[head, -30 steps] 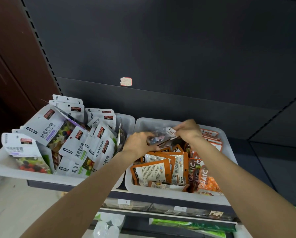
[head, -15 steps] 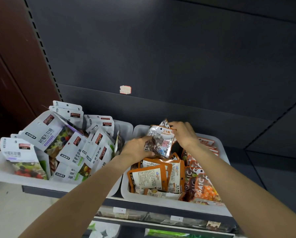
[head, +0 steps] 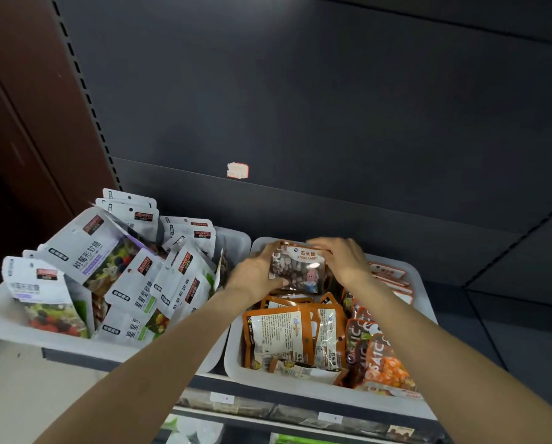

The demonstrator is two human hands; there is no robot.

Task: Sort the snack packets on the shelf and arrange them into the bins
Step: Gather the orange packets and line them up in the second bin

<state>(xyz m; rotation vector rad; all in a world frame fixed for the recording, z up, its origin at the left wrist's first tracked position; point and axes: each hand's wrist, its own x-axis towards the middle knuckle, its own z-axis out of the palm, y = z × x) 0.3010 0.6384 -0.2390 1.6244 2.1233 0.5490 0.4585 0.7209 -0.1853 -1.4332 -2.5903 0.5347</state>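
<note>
Over the right bin (head: 236, 357), both hands grip an upright, clear-fronted, orange-topped stone-candy packet (head: 298, 267).

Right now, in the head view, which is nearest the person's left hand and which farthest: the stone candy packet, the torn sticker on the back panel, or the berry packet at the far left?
1. Stone candy packet: held by the left hand, over the right bin.
2. Torn sticker: on the back panel, above.
3. Berry packet: far-left end of the left bin.
</note>
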